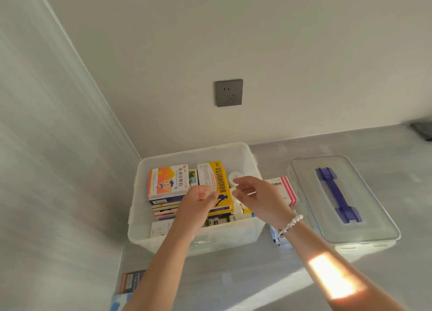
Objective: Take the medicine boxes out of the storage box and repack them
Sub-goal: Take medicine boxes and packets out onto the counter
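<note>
Reaching into the clear storage box (236,238) packed with medicine boxes (168,182), both hands (201,199) hover open and empty above a yellow carton (221,182); tight stacks could topple when one lifts out. Grey desk (350,144), pale wall, lid (364,217) set aside.

Dark object (423,130) cut off, right edge

Soft, even daylight overall; hard sun patch glares on the right forearm (332,279) at lower right, with a pale streak across the countertop (268,285) beside it; left wall (46,147) smeared with motion blur; wide-angle bend at frame edges; both hands slightly soft.
</note>
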A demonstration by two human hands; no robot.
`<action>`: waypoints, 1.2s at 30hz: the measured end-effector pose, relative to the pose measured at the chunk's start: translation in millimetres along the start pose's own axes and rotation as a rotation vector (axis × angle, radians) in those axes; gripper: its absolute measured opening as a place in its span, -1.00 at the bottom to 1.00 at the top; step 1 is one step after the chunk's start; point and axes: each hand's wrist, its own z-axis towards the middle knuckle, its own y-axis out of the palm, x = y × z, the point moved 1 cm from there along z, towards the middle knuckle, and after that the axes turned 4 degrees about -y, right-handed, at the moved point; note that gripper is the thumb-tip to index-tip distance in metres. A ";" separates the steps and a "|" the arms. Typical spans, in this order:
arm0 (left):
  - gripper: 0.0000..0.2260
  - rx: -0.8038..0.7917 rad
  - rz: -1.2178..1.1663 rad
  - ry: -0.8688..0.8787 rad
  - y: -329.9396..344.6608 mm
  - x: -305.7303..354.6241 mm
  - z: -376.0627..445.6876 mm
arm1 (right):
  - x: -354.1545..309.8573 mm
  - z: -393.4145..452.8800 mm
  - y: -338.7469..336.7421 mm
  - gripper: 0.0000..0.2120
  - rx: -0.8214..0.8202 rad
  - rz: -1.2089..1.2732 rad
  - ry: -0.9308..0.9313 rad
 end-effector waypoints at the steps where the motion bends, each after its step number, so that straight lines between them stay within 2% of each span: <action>1: -0.58 -0.016 0.028 -0.004 -3.5 0.5 1.9 | -0.7 4.6 4.5 -0.62 -0.040 -0.046 0.024; 4: -0.59 -0.041 0.135 0.024 -9.8 2.2 7.4 | -3.1 17.0 17.6 -0.55 -0.186 -0.146 0.108; 11: -0.59 -0.194 0.202 -0.067 -9.8 -4.4 27.6 | -4.8 43.2 37.5 -0.65 -0.374 -0.257 0.241; 17: -0.72 -0.140 0.131 -0.093 -9.6 -13.2 38.3 | 6.7 52.9 42.5 -0.70 -0.269 -0.228 0.292; 21: -0.72 -0.089 0.047 -0.057 -9.7 -16.0 39.3 | 8.2 53.0 40.1 -0.83 -0.170 -0.140 0.309; 24: -0.76 -0.030 -0.034 -0.022 -11.3 -16.7 38.8 | 9.6 51.5 38.6 -0.77 -0.108 -0.058 0.329; 26: -0.79 0.010 -0.143 0.001 -13.6 -16.7 36.2 | 7.7 49.0 36.0 -0.76 -0.040 0.104 0.325; 30: -0.64 -0.046 -0.466 -0.025 -20.8 -12.2 24.2 | -9.5 33.3 20.1 -0.83 0.013 0.528 0.293; 32: -0.61 -0.058 -0.557 0.000 -27.3 -9.4 16.4 | -15.7 23.2 9.1 -0.85 -0.009 0.545 0.247; 36: -0.54 -0.002 -0.735 0.063 -44.1 -7.0 -4.5 | -23.8 3.3 -12.4 -0.76 -0.059 0.543 0.190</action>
